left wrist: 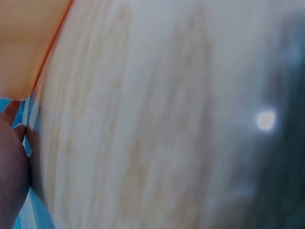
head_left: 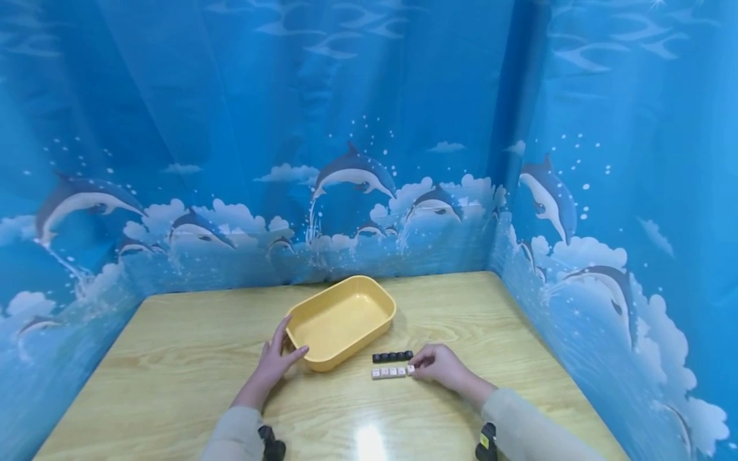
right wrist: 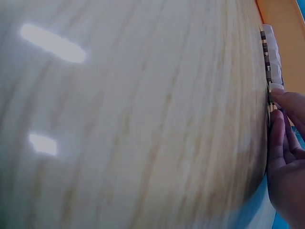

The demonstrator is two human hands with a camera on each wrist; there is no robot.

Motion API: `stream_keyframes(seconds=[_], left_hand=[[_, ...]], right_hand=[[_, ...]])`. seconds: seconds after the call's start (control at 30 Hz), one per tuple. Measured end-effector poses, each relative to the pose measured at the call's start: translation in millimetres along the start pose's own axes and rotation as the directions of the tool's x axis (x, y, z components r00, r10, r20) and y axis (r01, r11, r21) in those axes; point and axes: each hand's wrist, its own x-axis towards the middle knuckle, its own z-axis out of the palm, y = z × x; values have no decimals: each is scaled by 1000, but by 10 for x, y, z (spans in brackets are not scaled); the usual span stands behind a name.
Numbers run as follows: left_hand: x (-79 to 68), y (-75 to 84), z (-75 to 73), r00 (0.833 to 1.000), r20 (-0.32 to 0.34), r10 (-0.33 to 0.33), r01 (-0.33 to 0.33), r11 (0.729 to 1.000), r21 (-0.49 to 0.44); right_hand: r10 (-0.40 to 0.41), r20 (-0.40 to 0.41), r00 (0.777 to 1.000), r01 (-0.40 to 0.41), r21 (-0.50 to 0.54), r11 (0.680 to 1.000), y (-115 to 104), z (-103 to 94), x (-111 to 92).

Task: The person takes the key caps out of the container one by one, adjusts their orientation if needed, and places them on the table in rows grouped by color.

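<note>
My right hand point(head_left: 441, 367) pinches a small white keycap point(head_left: 410, 370) at the right end of a row of white keycaps point(head_left: 389, 372); the row also shows in the right wrist view, beside the thumb and fingertips. Just behind it lies a parallel row of black keycaps point(head_left: 393, 356). At the near left corner of a yellow plastic basin point(head_left: 323, 366), my left hand point(head_left: 275, 362) rests with thumb and index finger spread along the rim. Only part of that hand and the basin's wall point(left wrist: 24, 52) shows at the left wrist view's edge.
The basin stands at an angle on a wood-grain table point(head_left: 190, 346), behind and left of the keycap rows. Blue curtains with dolphins point(head_left: 357, 173) enclose the table's back and sides. Light glares off the tabletop near the front. Black straps point(head_left: 487, 442) sit at both wrists.
</note>
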Motion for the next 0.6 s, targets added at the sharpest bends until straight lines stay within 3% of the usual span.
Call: stream_keyframes(seconds=[0.6], left_hand=[[15, -18, -7, 1000, 5, -4, 5, 1000, -21]], right_hand=[[5, 24, 1000, -4, -37, 999, 22, 3, 44]])
